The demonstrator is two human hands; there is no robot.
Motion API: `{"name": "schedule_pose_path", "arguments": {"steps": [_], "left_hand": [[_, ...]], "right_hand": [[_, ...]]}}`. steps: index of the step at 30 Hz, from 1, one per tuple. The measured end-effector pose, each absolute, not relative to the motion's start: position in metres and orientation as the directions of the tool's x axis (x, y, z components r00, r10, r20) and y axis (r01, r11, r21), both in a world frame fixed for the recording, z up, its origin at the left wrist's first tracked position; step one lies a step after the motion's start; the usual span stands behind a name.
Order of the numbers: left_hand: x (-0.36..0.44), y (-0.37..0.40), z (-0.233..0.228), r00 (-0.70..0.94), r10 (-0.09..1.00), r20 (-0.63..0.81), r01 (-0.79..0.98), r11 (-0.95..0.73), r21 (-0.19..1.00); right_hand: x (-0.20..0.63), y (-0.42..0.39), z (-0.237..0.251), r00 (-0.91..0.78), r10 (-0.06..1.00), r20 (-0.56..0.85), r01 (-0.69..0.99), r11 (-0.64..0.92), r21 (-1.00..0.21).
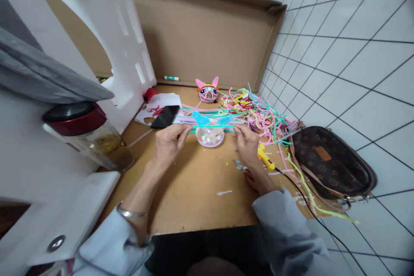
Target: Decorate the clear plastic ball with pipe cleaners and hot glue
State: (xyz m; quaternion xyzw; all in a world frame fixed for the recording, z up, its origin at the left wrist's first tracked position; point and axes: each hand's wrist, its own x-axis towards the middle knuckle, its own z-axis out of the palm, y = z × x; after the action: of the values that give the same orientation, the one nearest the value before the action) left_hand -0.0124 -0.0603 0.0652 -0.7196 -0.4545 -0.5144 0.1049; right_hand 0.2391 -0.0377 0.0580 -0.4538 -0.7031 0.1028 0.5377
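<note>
A teal pipe cleaner (211, 127) is stretched level between my two hands. My left hand (171, 140) pinches its left end, and my right hand (247, 140) pinches the right end. Just behind it are two blue pipe-cleaner ear shapes (201, 119), over a bundle of pastel pipe cleaners (187, 112). Below the strand stands a small clear bowl (210, 138) with whitish bits inside. Small scissors (239, 165) show beside my right wrist, their handles partly hidden by the hand; whether it touches them I cannot tell.
A pink-eared pipe-cleaner animal head (207, 92) sits at the back beside a tangled pipe-cleaner heap (258, 114). A yellow glue gun (265, 158) with a black cord and a brown bag (333, 159) are right. Left are a phone (165, 116) and a red-lidded jar (93, 138).
</note>
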Motion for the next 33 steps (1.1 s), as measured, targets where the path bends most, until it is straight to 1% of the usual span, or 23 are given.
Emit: {"name": "schedule_pose_path", "arguments": {"steps": [1,2,4,7,8,10,17,23,27,30,33], "left_hand": [[-0.011,-0.059,0.064,0.021,0.573,0.819,0.761,-0.541,0.358],[-0.01,-0.059,0.063,-0.016,0.604,0.797,0.757,-0.514,0.404],[-0.007,-0.058,0.06,-0.081,0.653,0.753,0.735,-0.471,0.487],[-0.003,-0.056,0.056,-0.161,0.683,0.712,0.699,-0.43,0.571],[-0.002,-0.055,0.054,-0.178,0.687,0.705,0.69,-0.423,0.587],[-0.001,-0.053,0.051,-0.188,0.693,0.696,0.672,-0.426,0.605],[0.0,-0.046,0.039,-0.135,0.704,0.697,0.645,-0.471,0.601],[-0.002,-0.042,0.034,-0.086,0.728,0.681,0.662,-0.469,0.585],[-0.004,-0.039,0.03,-0.063,0.738,0.672,0.695,-0.45,0.56],[-0.005,-0.038,0.029,-0.044,0.766,0.641,0.714,-0.425,0.557],[-0.005,-0.038,0.029,-0.034,0.801,0.598,0.71,-0.401,0.578]], "right_hand": [[0.239,-0.036,0.057,0.015,0.77,0.638,0.527,0.536,-0.659],[0.239,-0.034,0.056,0.024,0.776,0.63,0.54,0.52,-0.662],[0.239,-0.029,0.054,0.004,0.747,0.665,0.595,0.533,-0.602],[0.238,-0.02,0.052,-0.031,0.659,0.751,0.677,0.567,-0.47],[0.238,-0.018,0.051,-0.023,0.638,0.77,0.695,0.564,-0.447],[0.236,-0.013,0.049,-0.006,0.626,0.78,0.71,0.552,-0.438],[0.228,-0.004,0.041,0.024,0.722,0.692,0.638,0.522,-0.567],[0.227,-0.001,0.037,0.072,0.743,0.665,0.592,0.505,-0.628],[0.225,0.002,0.032,0.086,0.783,0.616,0.54,0.483,-0.689],[0.223,0.005,0.028,0.118,0.836,0.536,0.442,0.44,-0.782],[0.222,0.008,0.025,0.158,0.902,0.402,0.27,0.352,-0.896]]}}
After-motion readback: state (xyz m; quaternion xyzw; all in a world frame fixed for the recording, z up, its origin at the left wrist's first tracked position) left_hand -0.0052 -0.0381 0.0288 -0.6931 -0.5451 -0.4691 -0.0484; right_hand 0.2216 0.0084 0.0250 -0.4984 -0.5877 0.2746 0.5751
